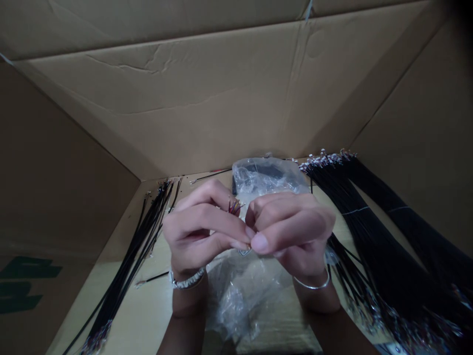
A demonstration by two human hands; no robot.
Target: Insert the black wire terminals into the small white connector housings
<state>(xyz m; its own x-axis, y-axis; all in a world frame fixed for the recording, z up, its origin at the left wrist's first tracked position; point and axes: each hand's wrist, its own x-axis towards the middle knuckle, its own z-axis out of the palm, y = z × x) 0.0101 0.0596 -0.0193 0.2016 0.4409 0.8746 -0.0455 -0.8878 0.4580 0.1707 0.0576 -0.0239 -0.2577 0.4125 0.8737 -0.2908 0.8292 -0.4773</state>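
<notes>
Both my hands meet at the middle of the view, fingers pinched together. My left hand [199,229] grips a thin cable end whose coloured wire tips [235,207] stick up between the hands. My right hand [291,229] pinches a small part at the thumb and forefinger, too small to name, right against the left fingertips. Under and behind the hands lies a crumpled clear plastic bag [266,177]. Each wrist wears a bracelet.
A thick bundle of black cables [377,246] fans out on the right, a thinner bundle of black cables [140,246] lies on the left. Tall cardboard walls [207,98] enclose the worktop on three sides. A single loose cable [151,280] lies near my left wrist.
</notes>
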